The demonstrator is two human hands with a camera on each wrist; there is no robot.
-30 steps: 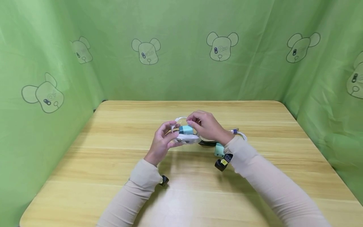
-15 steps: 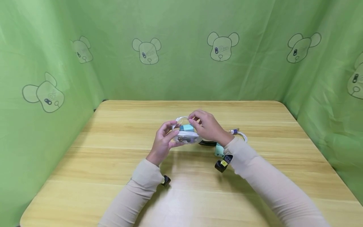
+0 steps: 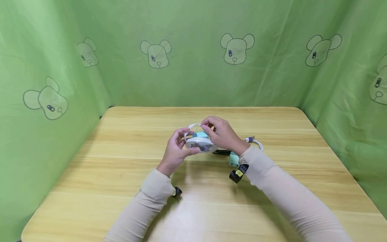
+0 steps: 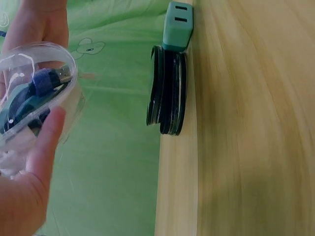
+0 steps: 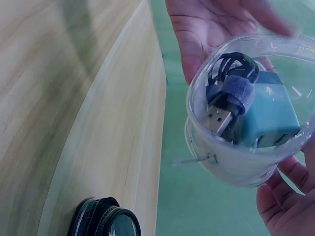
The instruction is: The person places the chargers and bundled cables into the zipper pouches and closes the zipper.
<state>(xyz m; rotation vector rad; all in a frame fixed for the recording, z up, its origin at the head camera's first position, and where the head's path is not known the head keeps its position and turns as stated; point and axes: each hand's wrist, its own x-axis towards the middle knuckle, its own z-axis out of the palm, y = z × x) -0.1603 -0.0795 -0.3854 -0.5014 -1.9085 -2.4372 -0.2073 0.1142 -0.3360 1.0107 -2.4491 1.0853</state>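
A clear round zip case (image 3: pixel 198 146) with a white edge is held above the table, its lid raised. Inside lie a teal charger plug (image 5: pixel 270 110) and a black USB cable (image 5: pixel 234 69) bundled by a blue strap. My left hand (image 3: pixel 175 149) grips the case's left side, the thumb across its near wall (image 4: pixel 69 110). My right hand (image 3: pixel 222 134) holds the right side of the rim, finger and thumb together near the lifted lid; its far fingers are hidden in the head view.
On the table (image 3: pixel 121 188), behind the right wrist, stands another teal charger plug (image 4: pixel 178 27). Beside it lies a black round-edged item (image 4: pixel 167 91), which looks like a case. A white cable (image 3: pixel 257 144) with a blue strap lies farther right. Green curtains surround the table.
The case has tilted, showing more of its near wall, and the plug inside has shifted slightly right. My left thumb has moved from the upper rim down onto the near wall.
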